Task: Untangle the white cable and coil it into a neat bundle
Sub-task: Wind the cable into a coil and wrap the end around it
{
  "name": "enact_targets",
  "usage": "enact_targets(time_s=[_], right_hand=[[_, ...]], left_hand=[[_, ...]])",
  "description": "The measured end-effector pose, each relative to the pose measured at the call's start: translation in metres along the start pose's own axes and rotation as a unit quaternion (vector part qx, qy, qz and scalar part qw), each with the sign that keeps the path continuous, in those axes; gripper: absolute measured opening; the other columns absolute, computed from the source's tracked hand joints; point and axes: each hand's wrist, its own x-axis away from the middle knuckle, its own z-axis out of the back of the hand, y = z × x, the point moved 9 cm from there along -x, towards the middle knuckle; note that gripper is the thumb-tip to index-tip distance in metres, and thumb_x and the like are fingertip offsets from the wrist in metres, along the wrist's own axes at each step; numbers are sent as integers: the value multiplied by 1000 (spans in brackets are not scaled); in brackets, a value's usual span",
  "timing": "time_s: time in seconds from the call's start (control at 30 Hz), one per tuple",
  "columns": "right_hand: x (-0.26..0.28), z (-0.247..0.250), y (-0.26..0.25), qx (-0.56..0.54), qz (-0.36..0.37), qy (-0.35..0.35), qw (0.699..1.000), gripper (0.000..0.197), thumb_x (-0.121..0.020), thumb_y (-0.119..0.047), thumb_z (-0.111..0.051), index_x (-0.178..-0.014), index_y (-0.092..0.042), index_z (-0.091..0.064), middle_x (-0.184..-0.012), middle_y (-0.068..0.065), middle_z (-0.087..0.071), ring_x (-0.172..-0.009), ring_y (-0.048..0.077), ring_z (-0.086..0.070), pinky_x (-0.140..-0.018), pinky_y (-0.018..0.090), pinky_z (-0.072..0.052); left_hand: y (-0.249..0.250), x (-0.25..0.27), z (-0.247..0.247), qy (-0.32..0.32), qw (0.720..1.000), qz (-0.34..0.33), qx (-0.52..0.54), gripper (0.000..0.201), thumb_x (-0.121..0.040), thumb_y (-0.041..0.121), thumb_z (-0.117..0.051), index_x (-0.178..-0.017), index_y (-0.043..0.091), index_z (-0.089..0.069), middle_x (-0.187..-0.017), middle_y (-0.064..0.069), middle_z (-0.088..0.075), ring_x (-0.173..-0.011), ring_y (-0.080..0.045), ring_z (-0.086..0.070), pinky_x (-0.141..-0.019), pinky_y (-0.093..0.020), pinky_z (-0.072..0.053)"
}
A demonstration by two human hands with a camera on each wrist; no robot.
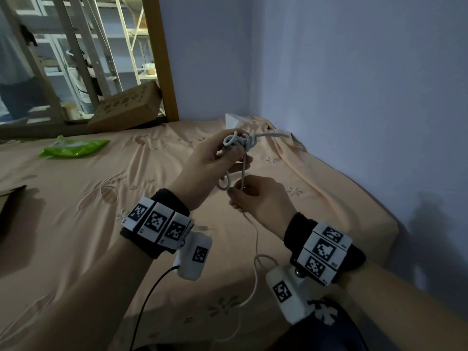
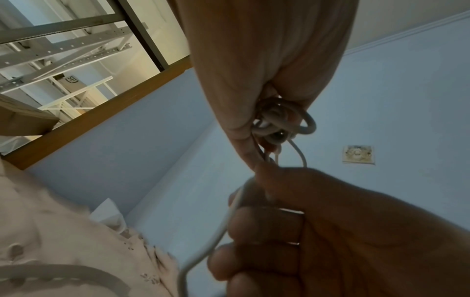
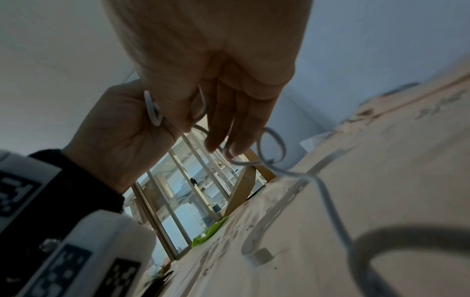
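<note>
The white cable (image 1: 239,143) is bunched into a tight knot held in the air above the bed. My left hand (image 1: 215,158) grips that knot from the left, with loops sticking out past its fingers. One strand drops from the knot to my right hand (image 1: 249,192), just below, which pinches it between thumb and fingers. Below that hand the cable hangs slack and trails over the sheet. In the left wrist view the knot (image 2: 279,124) sits under the left hand (image 2: 254,80), above the right hand (image 2: 330,231). The right wrist view shows the right hand (image 3: 216,100) and slack cable (image 3: 328,199) on the bed.
The bed has a peach sheet (image 1: 101,211) and blue walls at the back and right. A green packet (image 1: 73,148) lies at the far left, and a cardboard box (image 1: 126,107) leans by a wooden post (image 1: 164,59). A white object (image 1: 234,120) sits at the corner.
</note>
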Motion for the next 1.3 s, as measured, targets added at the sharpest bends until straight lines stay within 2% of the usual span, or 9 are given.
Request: enact_targets(time_s=[0.2, 0.3, 0.4, 0.53, 0.63, 0.83, 0.97, 1.07, 1.3], right_hand=[[1, 9, -7, 98, 25, 33, 994, 15, -86, -25, -57, -92, -17, -68, -83, -3, -66, -76, 11, -60, -76, 24, -42], [0, 7, -5, 107, 46, 29, 993, 12, -87, -22, -54, -85, -29, -63, -62, -9, -50, -58, 6, -47, -60, 16, -32], [-2, 7, 0, 84, 49, 21, 995, 30, -90, -19, -52, -117, -26, -62, -71, -9, -56, -65, 7, -51, -62, 9, -36], [-7, 6, 11, -71, 8, 13, 997, 36, -90, -10, -44, -109, -33, -65, -74, -6, -66, -81, 17, -68, -87, 39, -53], [-7, 3, 15, -143, -24, 6, 989, 50, -90, 4, -36, -98, -36, -65, -73, -2, -54, -68, 20, -65, -80, 42, -56], [-1, 5, -1, 35, 62, 3, 997, 50, -87, 8, -35, -124, -17, -60, -83, -3, -55, -64, -1, -43, -63, 4, -30], [7, -5, -16, 112, 119, -32, 986, 36, -94, -5, -39, -127, -12, -51, -85, 2, -62, -68, 14, -52, -65, 11, -41], [13, -17, -15, 144, 134, -78, 977, 28, -98, -21, -39, -123, -12, -50, -74, 10, -66, -64, 26, -60, -65, 38, -49], [24, 3, -49, 208, 259, -23, 943, 23, -90, -16, -55, -69, -16, -47, -53, -11, -30, -43, 7, -27, -50, 23, -23]], left_hand=[[3, 2, 3, -6, 1000, 1, 3, 24, -100, 3, -45, -121, 6, -56, -108, -15, -62, -96, -30, -67, -87, -39, -56], [4, 2, 6, -4, 1000, -3, 9, 23, -99, 5, -47, -117, 11, -59, -108, -15, -62, -96, -30, -67, -86, -40, -56], [3, 2, 9, 1, 1000, -4, 16, 23, -99, 6, -47, -116, 13, -60, -106, -15, -62, -97, -31, -67, -86, -44, -56], [4, 2, 10, 6, 1000, -1, 26, 23, -99, 7, -46, -113, 18, -61, -104, -13, -63, -98, -32, -67, -84, -44, -56], [6, 2, 10, 1, 1000, -5, 12, 22, -100, 7, -46, -115, 14, -60, -104, -14, -63, -99, -32, -67, -84, -45, -57], [11, 1, 13, 2, 1000, -9, -8, 23, -100, 7, -45, -112, 18, -61, -106, -12, -63, -97, -28, -67, -85, -38, -56], [14, -1, 15, -1, 1000, -23, -12, 23, -100, 6, -45, -112, 17, -61, -105, -10, -63, -96, -29, -67, -86, -41, -56], [12, -1, 14, 0, 999, -27, -37, 22, -100, 5, -45, -113, 15, -60, -105, -12, -63, -94, -29, -67, -85, -40, -57], [-10, 4, 25, 11, 980, -1, -200, 25, -95, 3, -52, -118, 10, -61, -102, -11, -67, -89, -18, -69, -84, -30, -56]])
